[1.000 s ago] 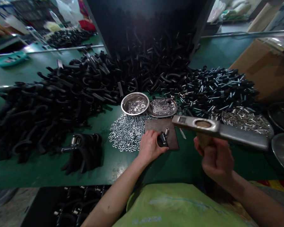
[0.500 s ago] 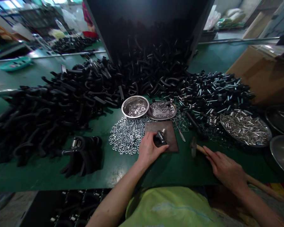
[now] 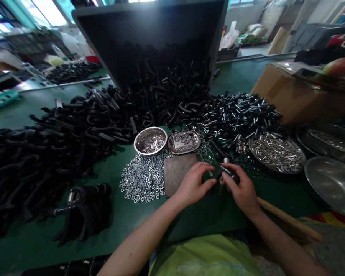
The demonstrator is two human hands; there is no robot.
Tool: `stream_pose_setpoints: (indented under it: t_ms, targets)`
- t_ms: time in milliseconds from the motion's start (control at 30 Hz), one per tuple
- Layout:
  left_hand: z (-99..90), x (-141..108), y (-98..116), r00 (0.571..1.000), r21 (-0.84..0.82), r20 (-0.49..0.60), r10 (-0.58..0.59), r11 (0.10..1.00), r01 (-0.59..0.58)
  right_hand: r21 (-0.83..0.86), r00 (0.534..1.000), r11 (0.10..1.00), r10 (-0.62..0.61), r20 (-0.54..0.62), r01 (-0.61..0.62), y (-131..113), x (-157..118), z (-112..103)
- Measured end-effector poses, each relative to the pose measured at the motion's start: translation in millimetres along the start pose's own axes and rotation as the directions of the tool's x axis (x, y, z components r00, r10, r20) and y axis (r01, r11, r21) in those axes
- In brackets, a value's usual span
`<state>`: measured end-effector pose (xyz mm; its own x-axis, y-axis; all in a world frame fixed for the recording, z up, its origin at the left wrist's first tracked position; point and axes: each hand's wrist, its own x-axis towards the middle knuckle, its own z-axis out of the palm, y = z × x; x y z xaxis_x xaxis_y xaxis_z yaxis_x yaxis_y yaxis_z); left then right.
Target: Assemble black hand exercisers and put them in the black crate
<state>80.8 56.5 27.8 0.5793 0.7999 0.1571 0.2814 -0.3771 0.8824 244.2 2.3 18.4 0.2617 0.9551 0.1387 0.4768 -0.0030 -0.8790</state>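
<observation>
Shifted off the plate [image 3: 175,178] to its right since the earlier frame, with both hands: black part [image 3: 231,175], spring [image 3: 225,161] at its far side. Gripped in the right hand [image 3: 243,191], fingers closed on it. Near its left end, left hand [image 3: 194,184], fingers curled and partly open; cannot tell whether gripping too.

Could slip or twist if pinched only by fingertips; might shed the spring if tilted or knocked. Could also snag on the wooden handle [image 3: 290,219] jutting past the right wrist, head not clearly visible, and perhaps scatter loose nuts [image 3: 143,178] if bumped leftward.

Beyond, on the green surface [image 3: 135,234]: nuts heaped beside the plate, then bowl [image 3: 136,147] and tray [image 3: 184,152] side by side, with pins [image 3: 277,153] off to the right. Behind those, black pieces [image 3: 86,122] and bolts [image 3: 241,115] in broad piles, spilling from around a dark bin [image 3: 149,28], with a carton [image 3: 276,90] at right. Farthest off, plastic bags [image 3: 230,38] and bright windows [image 3: 43,13], slightly blurred.
</observation>
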Motion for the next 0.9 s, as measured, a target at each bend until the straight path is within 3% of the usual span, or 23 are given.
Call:
stream_pose_setpoints:
  t_ms: [100, 267, 433, 567, 667, 733, 767, 833, 900]
  targets:
    - [4.4, 40.6, -8.8, 0.990, 0.135, 0.041, 0.137, 0.981, -0.141, 0.180, 0.987, 0.976, 0.139, -0.077, -0.123, 5.4, 6.4, -21.9]
    - [32.4, 96.0, -27.8, 0.957, 0.509, 0.157, 0.243, 0.810, -0.290, 0.391, 0.973, 0.892, 0.208, 0.096, -0.229, 3.0, 7.5, -35.3]
    - [51.1, 117.5, -34.2, 0.937, 0.674, 0.257, 0.238, 0.650, -0.350, 0.496, 0.979, 0.846, 0.134, 0.155, -0.194, 1.7, 6.6, -32.9]
    - [46.4, 120.6, -31.2, 0.931, 0.666, 0.214, 0.297, 0.653, -0.361, 0.510, 0.984, 0.842, 0.139, 0.115, -0.178, -2.9, 7.4, -34.4]
    - [22.4, 112.0, -24.3, 0.973, 0.528, -0.048, 0.226, 0.833, -0.167, 0.516, 0.989, 0.846, 0.151, 0.007, -0.133, -5.6, 10.4, -35.7]
    - [1.5, 96.1, -18.2, 0.976, 0.249, -0.209, 0.057, 0.969, -0.003, 0.511, 0.988, 0.854, 0.143, -0.060, -0.092, -7.0, 13.0, -32.8]
    - [-7.9, 84.5, -15.2, 0.971, 0.056, -0.234, -0.057, 0.996, 0.072, 0.504, 0.987, 0.860, 0.140, -0.076, -0.083, -8.0, 14.1, -29.4]
    - [-21.5, 55.8, -9.3, 0.952, -0.328, -0.153, -0.265, 0.922, 0.204, 0.471, 0.988, 0.878, 0.134, -0.071, -0.085, -11.7, 15.1, -18.5]
    - [-26.7, 24.1, -4.0, 0.922, -0.573, -0.024, -0.386, 0.761, 0.303, 0.421, 0.994, 0.904, 0.103, -0.035, -0.079, -17.6, 14.1, -3.3]
